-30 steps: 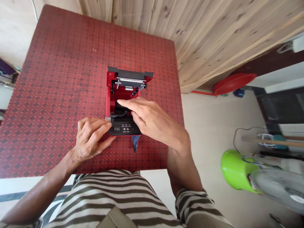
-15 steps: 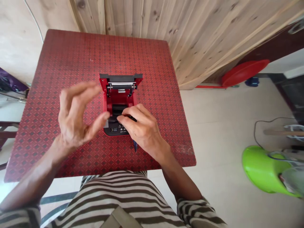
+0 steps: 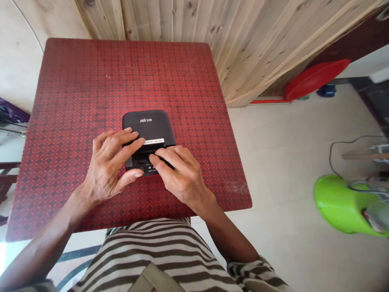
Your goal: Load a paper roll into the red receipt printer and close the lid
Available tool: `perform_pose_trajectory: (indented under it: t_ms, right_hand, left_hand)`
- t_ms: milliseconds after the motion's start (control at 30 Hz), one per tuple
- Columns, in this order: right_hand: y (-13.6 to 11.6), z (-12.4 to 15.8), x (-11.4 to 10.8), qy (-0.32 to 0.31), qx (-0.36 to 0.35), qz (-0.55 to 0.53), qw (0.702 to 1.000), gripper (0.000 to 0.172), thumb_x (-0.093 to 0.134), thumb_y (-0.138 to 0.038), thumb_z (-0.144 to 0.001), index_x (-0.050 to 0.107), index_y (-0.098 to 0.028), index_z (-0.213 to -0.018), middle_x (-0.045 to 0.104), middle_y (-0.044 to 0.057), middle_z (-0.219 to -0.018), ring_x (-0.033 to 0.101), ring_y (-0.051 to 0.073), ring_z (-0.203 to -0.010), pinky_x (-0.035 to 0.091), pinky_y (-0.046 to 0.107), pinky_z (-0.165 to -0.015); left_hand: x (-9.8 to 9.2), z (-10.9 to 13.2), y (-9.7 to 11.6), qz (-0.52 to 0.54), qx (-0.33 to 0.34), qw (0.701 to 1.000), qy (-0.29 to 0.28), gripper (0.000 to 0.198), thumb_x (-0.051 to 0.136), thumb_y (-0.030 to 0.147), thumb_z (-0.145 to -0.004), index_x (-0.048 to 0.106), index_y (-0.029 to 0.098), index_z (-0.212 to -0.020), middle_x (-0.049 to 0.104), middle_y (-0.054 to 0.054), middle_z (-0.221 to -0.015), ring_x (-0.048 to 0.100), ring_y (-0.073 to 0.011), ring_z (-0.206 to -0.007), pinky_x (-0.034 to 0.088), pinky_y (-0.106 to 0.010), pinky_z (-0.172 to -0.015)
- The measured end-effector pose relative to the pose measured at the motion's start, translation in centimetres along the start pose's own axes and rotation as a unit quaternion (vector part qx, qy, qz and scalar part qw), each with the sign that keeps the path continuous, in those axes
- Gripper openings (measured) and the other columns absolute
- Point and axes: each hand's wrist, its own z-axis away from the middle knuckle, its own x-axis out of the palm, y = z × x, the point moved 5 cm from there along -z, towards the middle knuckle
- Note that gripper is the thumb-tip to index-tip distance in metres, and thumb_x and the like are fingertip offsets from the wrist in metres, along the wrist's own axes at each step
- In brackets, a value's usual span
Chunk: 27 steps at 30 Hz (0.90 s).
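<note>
A small printer (image 3: pixel 146 127) with a black lid and thin red edging sits on the table, its lid lowered over the body. My left hand (image 3: pixel 111 162) rests on it from the left, fingers laid on the lid and thumb apart by the front panel. At the front right, my right hand (image 3: pixel 182 172) has thumb and fingers closed at a dark strip (image 3: pixel 141 156) that lies between the lid and the button panel. Those fingers partly cover the strip and the panel. A white label (image 3: pixel 154 141) runs along the lid's front edge.
The table (image 3: pixel 188 81) has a red patterned top and stands against a wooden plank wall (image 3: pixel 170 20). To the right on the floor are a green bucket (image 3: pixel 334 202), a cable (image 3: pixel 331 158) and a red basin (image 3: pixel 316 79).
The printer's raised lid has come down over its red inside and black roll. My left hand has moved from the air beside it onto the lid. My right hand stays at the front.
</note>
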Motion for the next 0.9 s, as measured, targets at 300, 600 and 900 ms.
perform_pose_trajectory:
  t_ms: [300, 600, 900]
  right_hand:
    - [0.2, 0.0, -0.2, -0.021, 0.047, -0.053, 0.997, 0.024, 0.057, -0.014, -0.108, 0.077, -0.021, -0.118, 0.081, 0.009, -0.112, 0.07, 0.022, -0.099, 0.059, 0.041, -0.091]
    - [6.0, 1.0, -2.0, 0.117, 0.191, -0.111, 0.968, 0.017, 0.062, -0.027, -0.108, 0.078, -0.024, -0.113, 0.081, 0.007, -0.11, 0.074, 0.022, -0.101, 0.06, 0.042, -0.092]
    - [13.3, 4.5, 5.6, 0.015, 0.297, -0.144, 0.944, 0.02, 0.061, -0.027, -0.103, 0.08, -0.021, -0.1, 0.076, 0.005, -0.092, 0.067, 0.019, -0.082, 0.054, 0.035, -0.081]
  left_hand:
    - [1.4, 1.3, 0.5, -0.046, 0.022, 0.999, 0.017, 0.084, 0.063, 0.076, -0.096, 0.05, 0.025, -0.161, 0.067, -0.018, -0.147, 0.062, -0.0385, -0.143, 0.045, -0.056, -0.12]
    - [2.1, 2.2, 0.4, -0.022, -0.004, 0.999, 0.046, 0.075, 0.065, 0.069, -0.098, 0.051, 0.027, -0.159, 0.063, -0.017, -0.149, 0.059, -0.0378, -0.146, 0.044, -0.058, -0.123]
    - [1.9, 5.4, 1.3, -0.081, -0.025, 0.986, 0.146, 0.062, 0.085, 0.049, -0.09, 0.06, 0.028, -0.143, 0.071, -0.011, -0.123, 0.071, -0.0299, -0.116, 0.058, -0.047, -0.1]
